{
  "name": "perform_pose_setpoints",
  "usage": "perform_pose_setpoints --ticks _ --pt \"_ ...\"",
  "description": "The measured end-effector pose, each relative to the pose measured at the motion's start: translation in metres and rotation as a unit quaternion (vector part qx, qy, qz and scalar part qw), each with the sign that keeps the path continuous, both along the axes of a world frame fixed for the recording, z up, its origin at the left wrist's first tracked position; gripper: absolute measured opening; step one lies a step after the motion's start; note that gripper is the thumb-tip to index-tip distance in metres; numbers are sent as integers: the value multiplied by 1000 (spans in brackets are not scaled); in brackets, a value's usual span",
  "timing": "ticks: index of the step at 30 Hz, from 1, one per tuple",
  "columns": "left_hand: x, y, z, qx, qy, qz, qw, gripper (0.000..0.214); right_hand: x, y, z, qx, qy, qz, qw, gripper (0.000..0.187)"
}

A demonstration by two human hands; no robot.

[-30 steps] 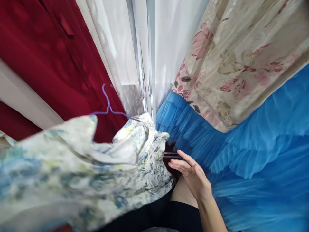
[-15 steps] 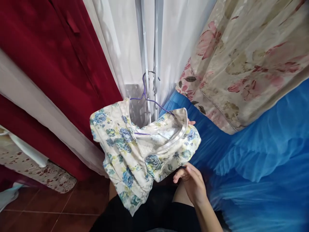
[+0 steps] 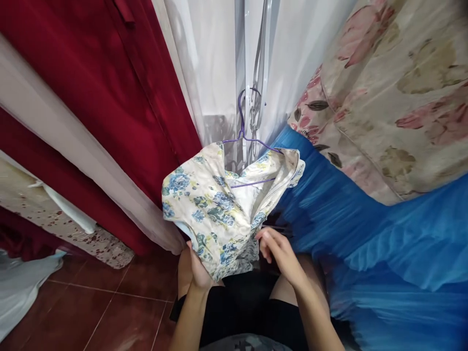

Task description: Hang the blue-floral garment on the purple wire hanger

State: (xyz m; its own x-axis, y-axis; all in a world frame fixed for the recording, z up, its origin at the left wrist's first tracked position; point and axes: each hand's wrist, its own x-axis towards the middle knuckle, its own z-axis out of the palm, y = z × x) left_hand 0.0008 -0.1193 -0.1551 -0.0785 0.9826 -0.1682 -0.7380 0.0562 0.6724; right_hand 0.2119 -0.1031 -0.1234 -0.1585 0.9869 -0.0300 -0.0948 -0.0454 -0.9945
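Note:
A cream blouse with blue and green flowers hangs on a purple wire hanger. The hanger's hook sits among white straps at the top middle. My left hand grips the lower left side of the blouse, thumb on the outside and the other fingers hidden behind the cloth. At the blouse's right front edge, my right hand has its fingers loosely bent and apart, with the fingertips close to the cloth. The neckline gapes, showing the pale lining and the hanger's lower bar.
Dark red cloth and pale drapes hang at the left. To the right are a blue pleated garment and a cream cloth with pink flowers. White fabric lies on the red tiled floor at the lower left.
My left hand now shows, gripping the blouse's lower left side. The blouse has turned, and its front is drawn together. My right hand has moved up closer to its front edge.

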Motion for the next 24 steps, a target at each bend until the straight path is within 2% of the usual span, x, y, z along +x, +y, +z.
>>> perform_pose_setpoints --ticks 1,2,5,7,10,15,17,19,20,22,24 --pt "-3 -3 1 -6 24 4 1000 79 -6 6 4 3 -26 51 998 33" --pt "-6 -4 4 -13 64 0 998 76 -11 11 7 9 -44 74 996 36" --pt "-13 -5 18 -39 215 -34 975 70 -28 24 9 21 -57 39 997 41" --pt "-14 -3 26 -51 267 -30 962 67 -35 28 4 12 -52 9 999 38" --pt "-15 1 27 -61 277 -28 959 60 -42 26 -5 9 -35 -20 999 32" --pt "-13 7 11 -62 230 -60 969 56 -41 21 -2 14 -21 7 1000 33" --pt "-14 14 3 -69 219 -15 973 56 -35 20 0 6 -20 9 1000 34" --pt "-17 23 -5 -63 245 87 964 51 -27 17 1 2 -24 1 1000 34" --pt "-20 26 -9 -50 273 150 949 48 -23 15 1 3 -27 -9 1000 33" --pt "-23 31 -13 -7 345 272 898 44 -17 10 -1 10 -28 -36 999 32" --pt "-21 29 -12 41 403 351 844 37 -13 5 -3 19 -17 -49 998 31"
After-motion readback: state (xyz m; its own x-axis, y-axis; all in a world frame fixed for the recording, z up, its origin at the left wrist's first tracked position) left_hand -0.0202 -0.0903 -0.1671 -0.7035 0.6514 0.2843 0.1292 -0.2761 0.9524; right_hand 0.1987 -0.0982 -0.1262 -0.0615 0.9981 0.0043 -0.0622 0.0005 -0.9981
